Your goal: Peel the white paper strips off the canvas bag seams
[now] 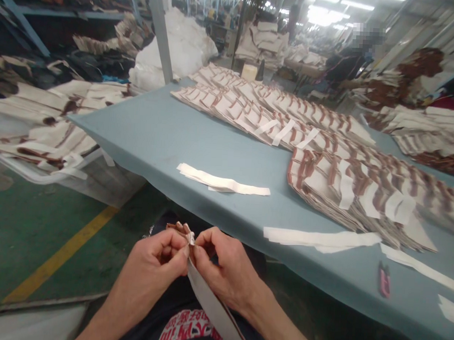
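Near the bottom centre, a long whitish fabric strip (212, 299) with a brown edge hangs down over the dark clothing in my lap. My left hand (153, 259) pinches its bunched upper end between thumb and fingers. On the other side of the same bunch, my right hand (225, 265) is closed with thumb and forefinger on the fabric. The fingertips of both hands almost meet there. Brown folded ends (177, 228) stick up behind my left fingers.
A blue-green table (145, 136) lies ahead, bearing white strips (226, 184), more strips (318, 239), stacked brown-and-white pieces (317, 179) and pink snips (384, 279). A filled bin (98, 179) stands left. A person (342, 65) is at back right.
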A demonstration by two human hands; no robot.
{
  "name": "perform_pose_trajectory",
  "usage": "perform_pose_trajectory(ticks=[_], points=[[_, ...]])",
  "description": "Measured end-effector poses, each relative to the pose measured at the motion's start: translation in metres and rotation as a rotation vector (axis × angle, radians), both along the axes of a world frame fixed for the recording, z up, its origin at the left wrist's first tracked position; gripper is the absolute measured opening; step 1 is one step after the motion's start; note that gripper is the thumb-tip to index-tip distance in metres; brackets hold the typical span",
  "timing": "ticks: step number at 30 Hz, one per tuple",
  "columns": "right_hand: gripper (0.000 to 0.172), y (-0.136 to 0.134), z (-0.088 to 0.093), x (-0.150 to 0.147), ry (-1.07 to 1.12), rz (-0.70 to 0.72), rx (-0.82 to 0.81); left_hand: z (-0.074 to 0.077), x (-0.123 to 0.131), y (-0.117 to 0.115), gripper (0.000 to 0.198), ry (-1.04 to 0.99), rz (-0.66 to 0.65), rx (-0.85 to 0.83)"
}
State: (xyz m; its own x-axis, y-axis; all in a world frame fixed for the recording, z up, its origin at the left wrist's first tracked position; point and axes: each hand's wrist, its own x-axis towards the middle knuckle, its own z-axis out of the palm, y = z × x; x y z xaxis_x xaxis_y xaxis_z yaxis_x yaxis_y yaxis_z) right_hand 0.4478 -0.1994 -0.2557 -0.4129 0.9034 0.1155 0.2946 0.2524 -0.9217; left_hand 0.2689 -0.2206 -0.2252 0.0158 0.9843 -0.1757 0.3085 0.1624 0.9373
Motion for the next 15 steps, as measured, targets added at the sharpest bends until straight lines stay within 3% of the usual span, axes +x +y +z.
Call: perform_pose_trajectory(ticks=[3,6,10,13,15], points=[[0.016,0.0043,0.0086,0.0008,-0.252,-0.010,0.508,0.0062,-0.0039,-0.0072,0.025,0.206,0.014,0.163],[0.021,0.0054,0.0094,-0.0036,-0.330,-0.023,0.703,0.0074,-0.0050,-0.0111,0.025,0.320,0.027,0.336],[0.015,0.0032,0.0079,-0.0070,-0.234,-0.056,0.609,0.0050,-0.0045,-0.0113,0.026,0.328,0.045,0.370],[0.012,0.0021,0.0072,-0.0067,-0.205,-0.055,0.483,0.0047,-0.0048,-0.0085,0.025,0.283,0.005,0.317],[0.012,0.0016,0.0058,-0.0070,-0.232,-0.059,0.490,0.0061,-0.0063,-0.0060,0.025,0.291,-0.033,0.318]])
